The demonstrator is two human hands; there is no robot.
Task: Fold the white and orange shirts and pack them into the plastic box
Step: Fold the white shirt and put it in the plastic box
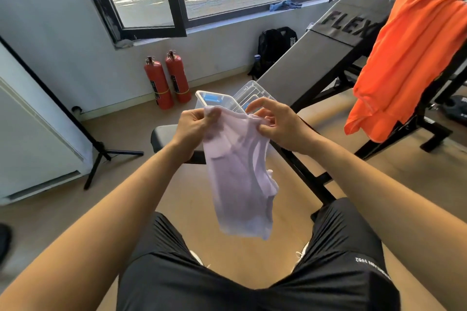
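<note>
Here we hold the white shirt (240,179) in the air above our lap, gripped at its upper edge by both hands. Our left hand (194,126) is closed on the left end of that edge, with cloth bunched between thumb and fingers. Our right hand (275,123) pinches the right end between thumb and lower fingers, the index finger raised clear. The rest of the garment hangs freely. The plastic box (217,100) stands open on the black bench (164,136) just behind our hands, its lid (255,94) leaning at its right side. The orange shirt (409,57) hangs draped over the gym frame, well apart to the right.
</note>
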